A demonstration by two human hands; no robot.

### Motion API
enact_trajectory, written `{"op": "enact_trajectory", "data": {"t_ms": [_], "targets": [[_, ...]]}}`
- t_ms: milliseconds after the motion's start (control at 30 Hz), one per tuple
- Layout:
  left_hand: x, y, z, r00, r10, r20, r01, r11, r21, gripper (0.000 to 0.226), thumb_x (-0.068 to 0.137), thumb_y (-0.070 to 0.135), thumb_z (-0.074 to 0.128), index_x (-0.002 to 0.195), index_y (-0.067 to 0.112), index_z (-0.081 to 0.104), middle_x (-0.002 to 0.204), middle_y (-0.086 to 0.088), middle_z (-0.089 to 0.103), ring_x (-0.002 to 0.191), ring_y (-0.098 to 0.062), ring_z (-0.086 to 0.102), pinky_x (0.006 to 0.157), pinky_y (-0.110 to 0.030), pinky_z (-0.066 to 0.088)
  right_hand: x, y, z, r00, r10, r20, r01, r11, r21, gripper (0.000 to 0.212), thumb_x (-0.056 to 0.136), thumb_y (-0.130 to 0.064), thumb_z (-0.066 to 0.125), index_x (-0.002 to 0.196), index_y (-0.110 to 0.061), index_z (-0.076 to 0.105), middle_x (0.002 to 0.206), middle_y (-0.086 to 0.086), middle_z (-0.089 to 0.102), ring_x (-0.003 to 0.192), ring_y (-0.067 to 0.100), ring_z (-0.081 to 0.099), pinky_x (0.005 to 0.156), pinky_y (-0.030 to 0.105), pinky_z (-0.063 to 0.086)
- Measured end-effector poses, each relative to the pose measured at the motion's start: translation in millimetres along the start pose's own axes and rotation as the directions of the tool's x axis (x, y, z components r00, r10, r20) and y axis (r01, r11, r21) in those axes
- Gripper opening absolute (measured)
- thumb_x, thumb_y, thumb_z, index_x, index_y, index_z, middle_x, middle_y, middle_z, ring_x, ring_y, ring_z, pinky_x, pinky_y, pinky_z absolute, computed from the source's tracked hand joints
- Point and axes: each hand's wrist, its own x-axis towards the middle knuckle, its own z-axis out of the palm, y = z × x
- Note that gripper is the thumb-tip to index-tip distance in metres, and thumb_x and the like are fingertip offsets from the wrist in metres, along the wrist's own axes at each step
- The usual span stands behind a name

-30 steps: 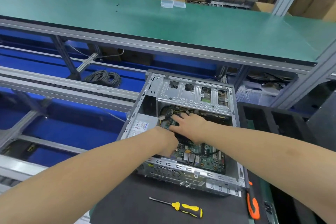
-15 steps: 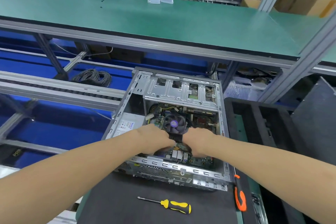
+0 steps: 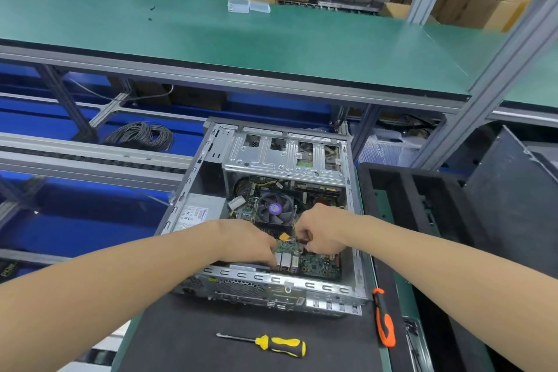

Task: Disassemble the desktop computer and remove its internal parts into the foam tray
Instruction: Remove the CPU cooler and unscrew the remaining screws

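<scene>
Now right hand (image 3: 320,232) off the fan (image 3: 275,209), beside left hand (image 3: 244,240).

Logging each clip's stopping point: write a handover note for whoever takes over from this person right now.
Left hand: fingers down on the motherboard beside the fan cooler; grip unclear.
Right hand: fingers curled at the cooler's near corner; what they pinch is hidden.
Case open; cooler, motherboard, power supply inside.
Foam tray to its right, no parts visible.
Screwdriver lies in front.
Left: remove all parts.
</scene>
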Motion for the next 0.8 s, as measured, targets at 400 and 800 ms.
{"op": "enact_trajectory", "data": {"t_ms": [400,800], "targets": [[-20.1,-6.1,-1.7,0.972,-0.235,0.018,0.222,0.889,-0.401,0.06,0.105,0.053,0.044,0.059,0.014,0.046,0.051,-0.001,0.042,0.049,-0.021,0.038,0.049,-0.03,0.032,-17.2,-1.4,-10.6,0.91,0.03,-0.413,0.104,0.948,0.3,0.013,0.107,-0.028,0.051,0.103,-0.022,0.063,0.085,-0.003,0.07,0.072,0.017,0.068,0.069,0.036,0.056],[-19.8,1.2,-3.6,0.928,-0.37,0.037,0.366,0.895,-0.256,0.004,0.09,0.022,0.062,0.093,0.024,0.064,0.086,0.002,0.058,0.072,-0.021,0.051,0.057,-0.029,0.037,81.5,-56.9,8.3,0.811,0.22,-0.542,-0.143,0.973,0.181,0.032,0.086,0.012,0.059,0.113,-0.005,0.058,0.124,0.016,0.044,0.072,0.034,0.052,0.058,0.039,0.038]]}}
